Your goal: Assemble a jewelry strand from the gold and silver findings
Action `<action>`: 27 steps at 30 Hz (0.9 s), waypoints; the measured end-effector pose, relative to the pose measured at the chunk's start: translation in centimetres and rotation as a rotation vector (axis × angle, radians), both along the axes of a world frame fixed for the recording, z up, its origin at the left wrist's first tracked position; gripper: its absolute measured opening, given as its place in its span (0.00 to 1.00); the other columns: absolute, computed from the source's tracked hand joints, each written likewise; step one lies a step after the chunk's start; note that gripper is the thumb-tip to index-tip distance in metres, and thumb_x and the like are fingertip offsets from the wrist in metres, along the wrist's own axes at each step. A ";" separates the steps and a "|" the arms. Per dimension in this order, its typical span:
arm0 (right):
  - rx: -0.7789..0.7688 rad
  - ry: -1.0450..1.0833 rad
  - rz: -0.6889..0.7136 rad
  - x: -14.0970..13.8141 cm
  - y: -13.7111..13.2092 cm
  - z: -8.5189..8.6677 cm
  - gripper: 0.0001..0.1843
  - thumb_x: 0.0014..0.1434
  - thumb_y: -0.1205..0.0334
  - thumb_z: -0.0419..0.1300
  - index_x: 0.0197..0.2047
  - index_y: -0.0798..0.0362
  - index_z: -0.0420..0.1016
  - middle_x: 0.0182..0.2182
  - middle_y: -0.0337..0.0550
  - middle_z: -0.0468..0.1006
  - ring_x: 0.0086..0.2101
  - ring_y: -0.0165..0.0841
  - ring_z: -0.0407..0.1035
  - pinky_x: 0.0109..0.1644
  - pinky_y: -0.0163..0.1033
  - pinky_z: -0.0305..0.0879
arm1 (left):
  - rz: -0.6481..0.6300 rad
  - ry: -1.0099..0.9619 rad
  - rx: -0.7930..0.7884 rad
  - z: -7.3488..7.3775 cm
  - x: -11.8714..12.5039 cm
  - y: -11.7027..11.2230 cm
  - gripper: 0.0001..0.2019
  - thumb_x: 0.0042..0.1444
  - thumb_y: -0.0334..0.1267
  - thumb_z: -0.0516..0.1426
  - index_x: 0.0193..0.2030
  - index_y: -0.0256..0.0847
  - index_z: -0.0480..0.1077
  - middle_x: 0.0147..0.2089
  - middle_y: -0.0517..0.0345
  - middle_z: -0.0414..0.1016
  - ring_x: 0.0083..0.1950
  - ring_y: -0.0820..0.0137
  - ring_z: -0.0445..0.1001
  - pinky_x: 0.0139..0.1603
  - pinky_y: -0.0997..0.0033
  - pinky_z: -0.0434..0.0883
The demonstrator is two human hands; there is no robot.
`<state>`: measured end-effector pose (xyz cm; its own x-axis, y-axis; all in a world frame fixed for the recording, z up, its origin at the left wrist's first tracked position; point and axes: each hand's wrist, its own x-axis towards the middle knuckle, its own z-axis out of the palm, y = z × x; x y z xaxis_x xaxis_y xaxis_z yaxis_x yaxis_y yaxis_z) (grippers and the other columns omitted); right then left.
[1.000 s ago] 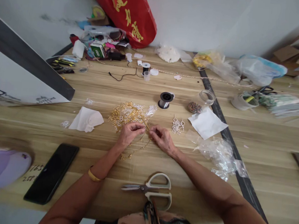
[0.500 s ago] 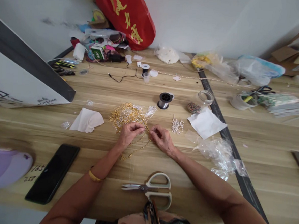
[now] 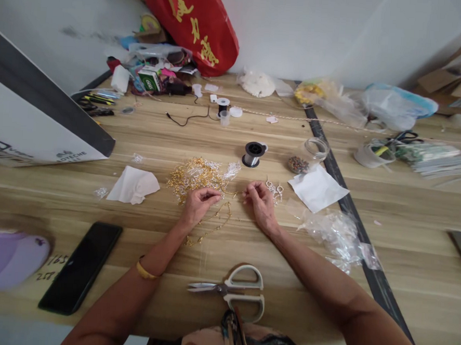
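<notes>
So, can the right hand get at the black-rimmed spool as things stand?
Probably yes: the black-rimmed spool stands just beyond the right hand, with no visible obstacle between; silvery rings lie to one side. Whether the hand holds something, I cannot tell.

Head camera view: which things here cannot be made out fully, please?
All in the head view:
Left hand and right hand: anything pinched is too small to tell.
Handwritten numbers: ends seem covered by the black phone.
Purple object: cut off by the left edge.
Red bag: cut off by the top edge.
</notes>
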<state>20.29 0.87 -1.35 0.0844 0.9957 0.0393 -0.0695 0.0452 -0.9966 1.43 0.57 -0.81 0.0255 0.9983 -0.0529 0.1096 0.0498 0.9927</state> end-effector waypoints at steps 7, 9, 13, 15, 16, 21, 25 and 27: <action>0.003 0.017 -0.012 0.0 0.0 0.3 0.16 0.56 0.46 0.58 0.32 0.51 0.63 0.26 0.39 0.68 0.27 0.30 0.65 0.25 0.33 0.65 | -0.006 -0.014 0.009 -0.1 0.0 -0.1 0.10 0.42 0.40 0.65 0.31 0.37 0.78 0.30 0.55 0.80 0.31 0.70 0.76 0.37 0.70 0.73; 0.011 0.001 -0.002 0.0 -0.1 0.4 0.16 0.56 0.47 0.58 0.31 0.52 0.63 0.25 0.39 0.68 0.25 0.29 0.64 0.25 0.33 0.65 | -0.003 -0.030 -0.007 0.1 0.0 -0.1 0.10 0.41 0.39 0.66 0.31 0.36 0.78 0.29 0.55 0.79 0.30 0.70 0.76 0.36 0.70 0.73; 0.061 -0.135 0.061 -0.2 -0.5 0.4 0.16 0.58 0.48 0.56 0.31 0.52 0.64 0.23 0.38 0.68 0.22 0.27 0.62 0.26 0.34 0.62 | -0.006 -0.061 -0.043 0.4 0.2 -0.2 0.10 0.41 0.38 0.66 0.31 0.36 0.77 0.28 0.56 0.79 0.29 0.71 0.75 0.36 0.70 0.73; 0.103 -0.221 0.109 -0.3 -1.0 0.4 0.15 0.59 0.49 0.55 0.31 0.53 0.65 0.24 0.39 0.68 0.23 0.28 0.62 0.26 0.34 0.61 | -0.007 -0.081 -0.063 0.4 0.2 -0.2 0.10 0.40 0.39 0.66 0.31 0.36 0.78 0.28 0.56 0.79 0.29 0.71 0.75 0.36 0.70 0.74; 0.126 -0.261 0.132 -0.4 -1.2 0.4 0.14 0.59 0.50 0.55 0.32 0.53 0.65 0.24 0.39 0.69 0.24 0.28 0.62 0.26 0.34 0.60 | -0.006 -0.092 -0.073 0.5 0.3 -0.2 0.11 0.40 0.39 0.66 0.31 0.36 0.78 0.28 0.56 0.79 0.29 0.70 0.76 0.37 0.69 0.74; 0.218 -0.396 0.229 -0.7 -1.9 0.3 0.11 0.60 0.54 0.54 0.33 0.53 0.67 0.26 0.40 0.70 0.23 0.28 0.63 0.25 0.34 0.59 | -0.010 -0.121 -0.096 0.5 0.3 -0.2 0.12 0.40 0.39 0.66 0.32 0.36 0.78 0.29 0.56 0.80 0.29 0.70 0.76 0.37 0.69 0.74; 0.263 -0.416 0.236 -0.6 -1.9 0.1 0.10 0.61 0.55 0.54 0.33 0.53 0.67 0.26 0.40 0.71 0.23 0.27 0.62 0.24 0.33 0.59 | -0.013 -0.128 -0.092 0.4 0.4 -0.3 0.13 0.40 0.40 0.67 0.33 0.36 0.78 0.30 0.55 0.80 0.29 0.70 0.76 0.38 0.68 0.75; 0.263 -0.387 0.225 -0.5 -1.8 -0.1 0.10 0.60 0.55 0.54 0.33 0.53 0.67 0.26 0.39 0.70 0.23 0.27 0.62 0.25 0.33 0.59 | -0.005 -0.132 -0.092 0.4 0.4 -0.3 0.14 0.39 0.41 0.67 0.33 0.35 0.78 0.30 0.54 0.80 0.30 0.70 0.77 0.39 0.68 0.75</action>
<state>19.76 -0.96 -1.44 -0.2007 0.9396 0.2771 0.2649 0.3243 -0.9081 1.87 0.28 -0.40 0.0433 0.9892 -0.1400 -0.0206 0.1410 0.9898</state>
